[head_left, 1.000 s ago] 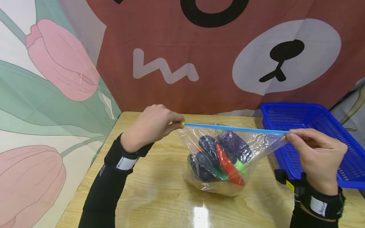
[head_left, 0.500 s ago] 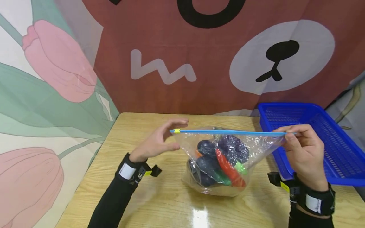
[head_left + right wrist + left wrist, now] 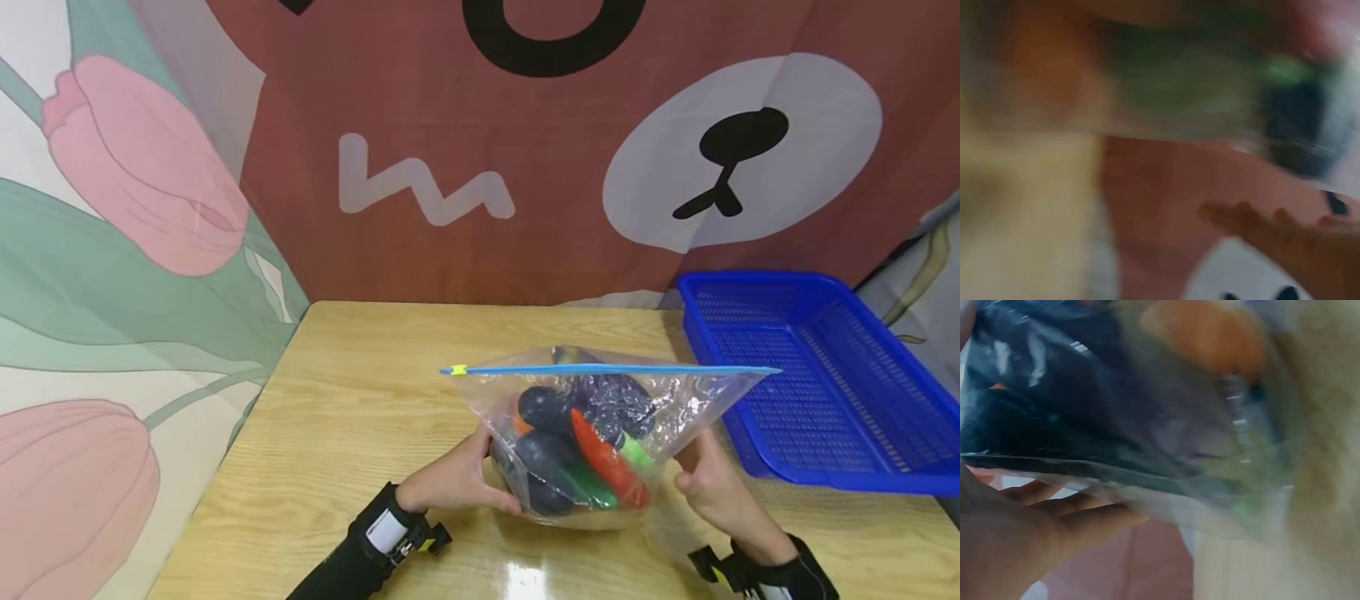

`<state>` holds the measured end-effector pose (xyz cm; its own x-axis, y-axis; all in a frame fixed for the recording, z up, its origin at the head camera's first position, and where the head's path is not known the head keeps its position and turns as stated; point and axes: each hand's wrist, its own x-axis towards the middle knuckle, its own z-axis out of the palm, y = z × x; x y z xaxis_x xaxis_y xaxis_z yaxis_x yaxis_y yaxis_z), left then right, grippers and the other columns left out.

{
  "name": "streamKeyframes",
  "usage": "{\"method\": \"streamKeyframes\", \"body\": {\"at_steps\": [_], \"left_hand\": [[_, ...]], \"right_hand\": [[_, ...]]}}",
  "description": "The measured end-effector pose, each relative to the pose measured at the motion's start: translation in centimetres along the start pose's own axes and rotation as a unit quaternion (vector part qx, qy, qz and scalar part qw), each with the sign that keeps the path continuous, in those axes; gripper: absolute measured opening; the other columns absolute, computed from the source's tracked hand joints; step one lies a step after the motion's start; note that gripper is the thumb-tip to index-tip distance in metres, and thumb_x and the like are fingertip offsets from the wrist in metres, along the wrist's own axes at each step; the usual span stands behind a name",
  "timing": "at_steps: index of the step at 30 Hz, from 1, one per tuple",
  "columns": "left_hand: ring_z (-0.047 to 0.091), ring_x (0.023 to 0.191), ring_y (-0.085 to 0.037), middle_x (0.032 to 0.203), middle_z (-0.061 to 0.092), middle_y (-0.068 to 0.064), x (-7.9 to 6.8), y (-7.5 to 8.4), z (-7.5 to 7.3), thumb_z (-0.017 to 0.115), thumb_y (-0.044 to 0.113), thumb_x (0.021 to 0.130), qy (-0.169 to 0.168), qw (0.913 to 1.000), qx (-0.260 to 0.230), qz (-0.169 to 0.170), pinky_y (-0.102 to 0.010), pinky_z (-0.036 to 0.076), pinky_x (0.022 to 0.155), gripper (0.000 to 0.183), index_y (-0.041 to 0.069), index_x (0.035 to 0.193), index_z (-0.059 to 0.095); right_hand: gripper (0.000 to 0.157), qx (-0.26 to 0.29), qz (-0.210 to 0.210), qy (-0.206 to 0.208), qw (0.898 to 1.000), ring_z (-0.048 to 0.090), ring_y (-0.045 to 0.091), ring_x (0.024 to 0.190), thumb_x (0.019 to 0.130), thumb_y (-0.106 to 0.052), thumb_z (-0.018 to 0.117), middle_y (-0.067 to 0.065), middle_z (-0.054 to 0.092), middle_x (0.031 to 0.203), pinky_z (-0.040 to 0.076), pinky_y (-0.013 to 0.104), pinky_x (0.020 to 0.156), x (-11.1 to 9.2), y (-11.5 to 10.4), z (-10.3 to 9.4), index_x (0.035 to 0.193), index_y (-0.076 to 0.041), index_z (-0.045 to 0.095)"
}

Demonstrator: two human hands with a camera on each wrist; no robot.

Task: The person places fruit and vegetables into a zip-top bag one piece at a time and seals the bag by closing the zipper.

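A clear zip bag (image 3: 678, 404) stands on the table, filled with dark purple eggplants (image 3: 543, 408), a red chili pepper (image 3: 600, 450) and other vegetables. Its blue zip strip (image 3: 622, 368) runs straight across the top, with the yellow slider (image 3: 458, 370) at the left end. Low on the bag's left side is my left hand (image 3: 467, 477), thumb in front and straight fingers reaching behind. My right hand (image 3: 716, 487) is beside the lower right side; whether it touches the plastic I cannot tell. An orange rounded item (image 3: 1216, 337) shows through the bag in the left wrist view.
A blue plastic basket (image 3: 765, 467) sits at the back right of the wooden table (image 3: 360, 392), close to the right hand. Behind the table hangs a reddish-brown cloth (image 3: 420, 258) with a bear face on it.
Both hands have let go of the zip strip, the left first, and moved down to the bag's sides. The strip sits lower in view, and the slider remains at the left end.
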<state>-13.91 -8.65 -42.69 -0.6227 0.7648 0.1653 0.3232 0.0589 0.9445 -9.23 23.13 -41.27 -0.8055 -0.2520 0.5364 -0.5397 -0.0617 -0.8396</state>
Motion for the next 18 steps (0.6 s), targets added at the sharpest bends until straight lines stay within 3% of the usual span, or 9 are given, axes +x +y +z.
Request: {"method": "streamKeyframes", "body": {"at_steps": [2,5,9,11,13,15,18], "left_hand": [[0.031,0.135,-0.018,0.151,0.023,0.001,0.1,-0.3,0.4,0.08,0.028,0.075,0.013,0.9998,0.014,0.008,-0.037,0.027,0.107,0.111,0.032,0.15,-0.002],[0.04,0.129,-0.017,0.147,0.032,-0.003,0.5,-0.3,1.0,0.071,0.043,0.08,0.045,0.9985,0.024,0.018,-0.036,0.033,0.104,0.101,0.031,0.15,-0.001],[0.054,0.116,-0.021,0.136,0.045,-0.014,1.2,0.3,1.4,0.06,0.053,0.085,0.085,0.9964,0.004,-0.006,-0.037,0.043,0.095,0.094,0.029,0.15,-0.004],[0.052,0.118,-0.026,0.139,0.04,-0.019,1.3,0.7,1.3,0.054,0.056,0.088,0.103,0.9936,-0.008,-0.047,-0.039,0.044,0.093,0.09,0.028,0.15,-0.004],[0.052,0.116,-0.032,0.14,0.038,-0.022,1.5,1.0,1.0,0.051,0.054,0.091,0.113,0.9865,-0.07,-0.096,-0.044,0.045,0.091,0.087,0.028,0.151,-0.006],[0.056,0.11,-0.034,0.138,0.038,-0.022,1.6,1.0,0.6,0.048,0.053,0.093,0.117,0.9743,-0.128,-0.143,-0.045,0.048,0.086,0.082,0.027,0.151,-0.004],[0.064,0.093,-0.032,0.125,0.05,-0.022,1.7,0.1,0.2,0.043,0.05,0.096,0.109,0.9538,-0.199,-0.197,-0.044,0.053,0.075,0.076,0.028,0.151,-0.005]], "right_hand": [[0.086,-0.044,0.025,-0.016,0.999,0.04,0.008,0.126,0.089,-0.031,0.066,-0.001,0.036,0.144,0.034,0.019,0.097,-1.3,0.9,0.9,0.15,-0.003,0.013],[0.076,-0.119,0.069,0.0,0.991,0.043,0.004,0.121,0.09,-0.016,0.065,-0.003,0.037,0.142,0.04,0.018,0.09,-1.9,1.3,2.1,0.151,-0.008,0.02],[0.066,-0.138,0.077,0.039,0.987,0.055,0.004,0.101,0.095,-0.01,0.055,0.007,0.042,0.136,0.049,0.019,0.071,-0.8,0.8,3.0,0.152,-0.012,0.02],[0.062,-0.139,0.079,0.046,0.986,0.055,0.002,0.099,0.098,-0.009,0.049,0.011,0.042,0.134,0.048,0.017,0.071,-0.1,0.3,3.1,0.152,-0.012,0.018],[0.057,-0.13,0.093,0.038,0.986,0.05,0.003,0.112,0.1,-0.007,0.041,0.016,0.038,0.139,0.045,0.016,0.081,0.3,-0.1,3.1,0.152,-0.012,0.018],[0.054,-0.118,0.126,0.02,0.985,0.047,0.009,0.117,0.1,-0.004,0.036,0.021,0.036,0.141,0.043,0.016,0.084,0.5,-0.2,3.1,0.151,-0.01,0.019],[0.054,-0.141,0.191,-0.014,0.971,0.038,0.024,0.127,0.101,-0.009,0.038,0.026,0.024,0.148,0.04,0.023,0.091,0.3,0.4,3.2,0.151,-0.008,0.018]]}}
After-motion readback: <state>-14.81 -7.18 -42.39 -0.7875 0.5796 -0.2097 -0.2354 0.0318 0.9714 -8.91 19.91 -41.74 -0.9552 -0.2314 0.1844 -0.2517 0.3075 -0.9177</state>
